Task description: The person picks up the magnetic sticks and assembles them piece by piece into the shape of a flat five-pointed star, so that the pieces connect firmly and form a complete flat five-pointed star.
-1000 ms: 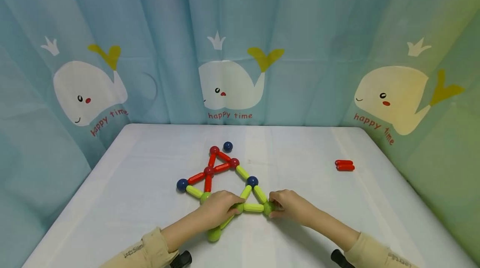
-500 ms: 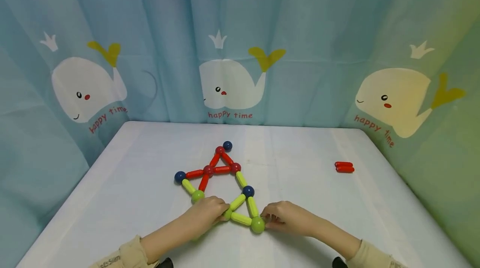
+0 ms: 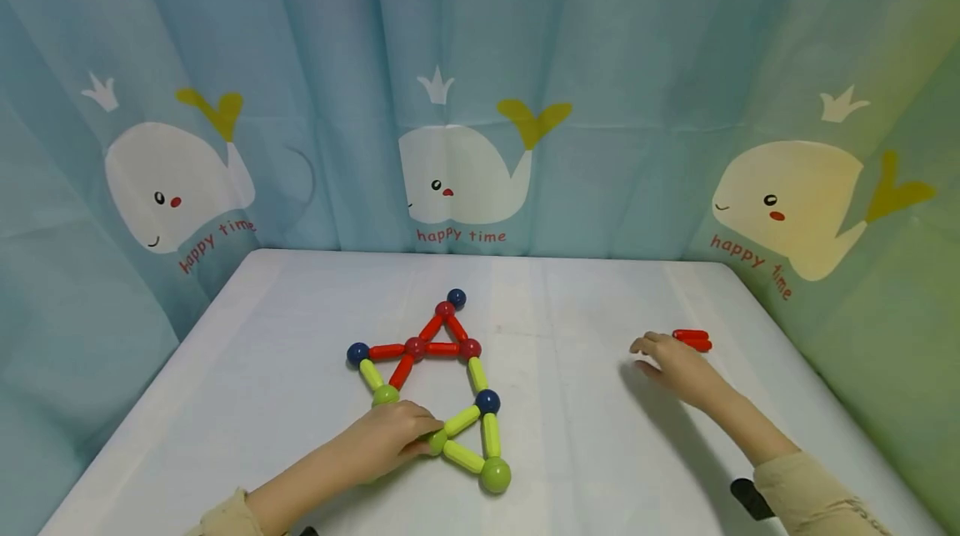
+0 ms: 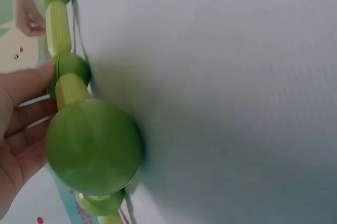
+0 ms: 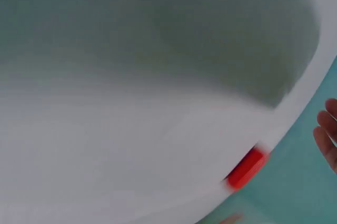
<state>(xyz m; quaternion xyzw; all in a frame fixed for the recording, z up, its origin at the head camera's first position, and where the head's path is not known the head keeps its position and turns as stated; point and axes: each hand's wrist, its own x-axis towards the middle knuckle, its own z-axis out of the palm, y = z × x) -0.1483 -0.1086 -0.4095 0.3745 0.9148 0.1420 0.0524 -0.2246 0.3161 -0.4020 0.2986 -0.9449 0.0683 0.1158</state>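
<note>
A flat figure of balls and short rods lies on the white table. Its upper part has red rods point(image 3: 442, 349) and red balls point(image 3: 415, 348); yellow-green rods point(image 3: 491, 434) and green balls point(image 3: 495, 475) form the lower part. Blue balls point(image 3: 487, 401) sit at some joints. My left hand point(image 3: 390, 440) pinches a green ball point(image 4: 72, 70) between thumb and fingers, hiding part of the figure in the head view; a bigger green ball point(image 4: 95, 148) shows nearer in the left wrist view. Holding nothing, my right hand point(image 3: 678, 368) hovers beside two loose red rods point(image 3: 692, 340).
A blue ball point(image 3: 456, 298) touches or nearly touches the figure's top red ball. The white table point(image 3: 570, 303) meets a blue-green curtain point(image 3: 615, 186) printed with whales at its back and sides.
My right hand has left the lower-right green ball and moved right, close to the loose red rods. The figure has turned clockwise and its lower part has come nearer, with my left hand still holding it.
</note>
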